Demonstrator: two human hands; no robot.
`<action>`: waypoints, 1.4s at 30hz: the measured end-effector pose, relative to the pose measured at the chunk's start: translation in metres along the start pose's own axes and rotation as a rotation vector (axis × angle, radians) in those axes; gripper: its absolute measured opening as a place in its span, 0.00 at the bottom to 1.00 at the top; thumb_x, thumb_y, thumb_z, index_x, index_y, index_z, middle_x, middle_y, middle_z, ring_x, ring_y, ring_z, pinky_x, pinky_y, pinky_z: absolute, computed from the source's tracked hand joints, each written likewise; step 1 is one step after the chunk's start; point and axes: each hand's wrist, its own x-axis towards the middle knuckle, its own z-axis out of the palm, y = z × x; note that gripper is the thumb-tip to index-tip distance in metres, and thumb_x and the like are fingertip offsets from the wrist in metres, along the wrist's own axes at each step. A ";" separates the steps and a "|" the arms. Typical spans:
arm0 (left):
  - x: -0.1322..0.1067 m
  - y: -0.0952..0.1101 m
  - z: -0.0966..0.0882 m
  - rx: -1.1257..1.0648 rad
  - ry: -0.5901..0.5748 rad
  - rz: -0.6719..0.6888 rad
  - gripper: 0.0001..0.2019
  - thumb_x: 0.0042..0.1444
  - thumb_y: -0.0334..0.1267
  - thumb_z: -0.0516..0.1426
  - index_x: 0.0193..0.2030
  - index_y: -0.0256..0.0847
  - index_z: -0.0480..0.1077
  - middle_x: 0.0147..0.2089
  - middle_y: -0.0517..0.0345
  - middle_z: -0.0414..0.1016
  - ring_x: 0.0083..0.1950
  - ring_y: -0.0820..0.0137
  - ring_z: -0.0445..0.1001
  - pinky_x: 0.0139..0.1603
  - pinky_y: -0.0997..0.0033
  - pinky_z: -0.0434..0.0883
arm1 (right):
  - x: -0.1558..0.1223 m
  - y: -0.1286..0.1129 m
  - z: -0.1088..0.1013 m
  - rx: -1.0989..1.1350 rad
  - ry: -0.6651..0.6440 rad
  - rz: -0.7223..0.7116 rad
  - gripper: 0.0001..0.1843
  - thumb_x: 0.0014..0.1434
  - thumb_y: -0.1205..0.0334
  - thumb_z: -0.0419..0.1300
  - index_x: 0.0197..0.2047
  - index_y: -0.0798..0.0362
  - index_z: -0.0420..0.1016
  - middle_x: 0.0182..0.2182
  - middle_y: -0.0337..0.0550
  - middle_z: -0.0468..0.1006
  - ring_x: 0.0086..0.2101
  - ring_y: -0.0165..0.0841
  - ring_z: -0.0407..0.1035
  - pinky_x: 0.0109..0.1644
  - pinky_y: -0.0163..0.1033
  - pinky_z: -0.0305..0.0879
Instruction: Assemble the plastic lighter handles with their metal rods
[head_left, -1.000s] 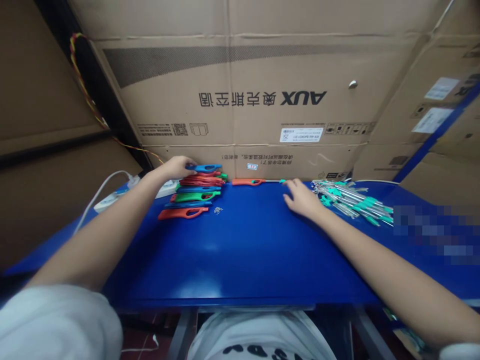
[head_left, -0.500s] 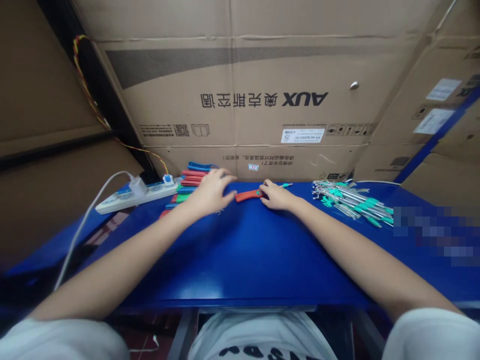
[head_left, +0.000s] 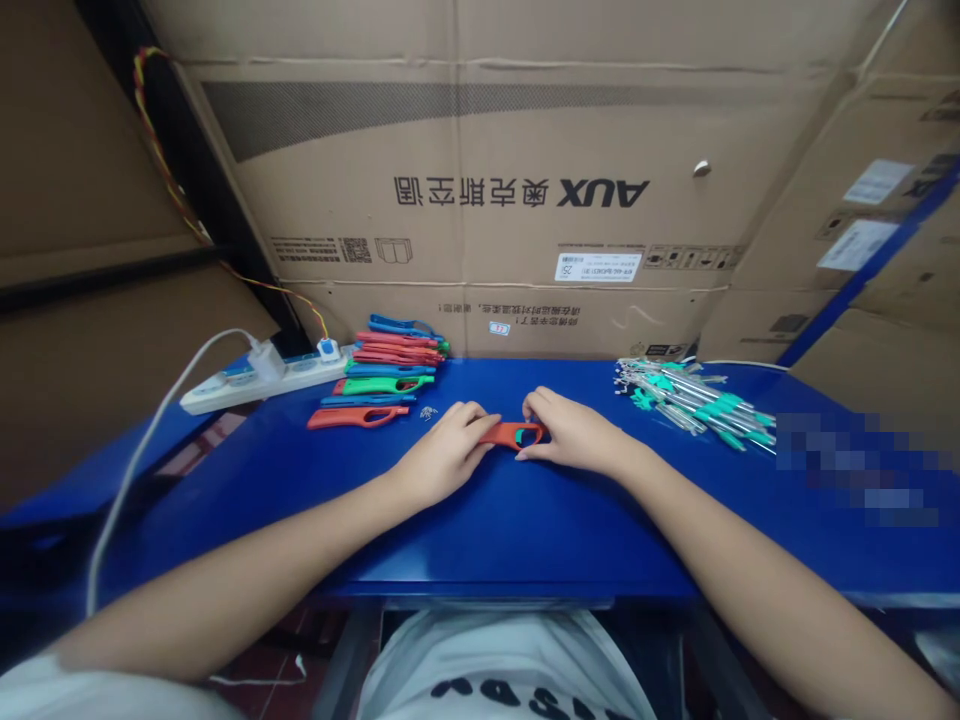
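1. Both hands are coming together at mid-table: left hand (head_left: pixel 442 455) and right hand (head_left: pixel 574 435) are pinching the orange handle (head_left: pixel 514 434), which is lying on the blue table (head_left: pixel 487 530).
2. They are seemingly gripping it end to end, and further handling likely calls for a steady hold.

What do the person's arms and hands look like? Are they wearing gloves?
No gloves: the left hand and the right hand are bare, with no ring, watch or bracelet showing. Both forearms are bare too. A white short sleeve covers the left upper arm, and the white shirt has black print.
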 end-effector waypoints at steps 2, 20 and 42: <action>0.000 -0.003 -0.001 -0.009 0.061 0.045 0.16 0.67 0.34 0.54 0.61 0.38 0.68 0.50 0.46 0.73 0.49 0.60 0.71 0.53 0.56 0.73 | 0.001 0.000 0.001 -0.013 0.064 0.001 0.23 0.53 0.52 0.72 0.43 0.51 0.66 0.43 0.46 0.73 0.41 0.39 0.69 0.39 0.39 0.62; 0.000 -0.007 -0.005 -0.095 0.134 0.097 0.17 0.64 0.35 0.59 0.59 0.41 0.70 0.49 0.50 0.76 0.49 0.63 0.73 0.52 0.61 0.74 | 0.000 0.001 0.000 0.017 0.100 -0.028 0.23 0.53 0.55 0.72 0.44 0.51 0.64 0.42 0.45 0.73 0.40 0.38 0.69 0.39 0.39 0.61; 0.004 -0.003 -0.003 -0.082 -0.019 0.031 0.15 0.62 0.35 0.59 0.55 0.40 0.73 0.48 0.50 0.77 0.49 0.62 0.75 0.53 0.60 0.74 | -0.002 -0.007 -0.006 -0.046 -0.057 0.001 0.18 0.55 0.52 0.67 0.41 0.51 0.65 0.38 0.49 0.77 0.38 0.42 0.71 0.38 0.40 0.57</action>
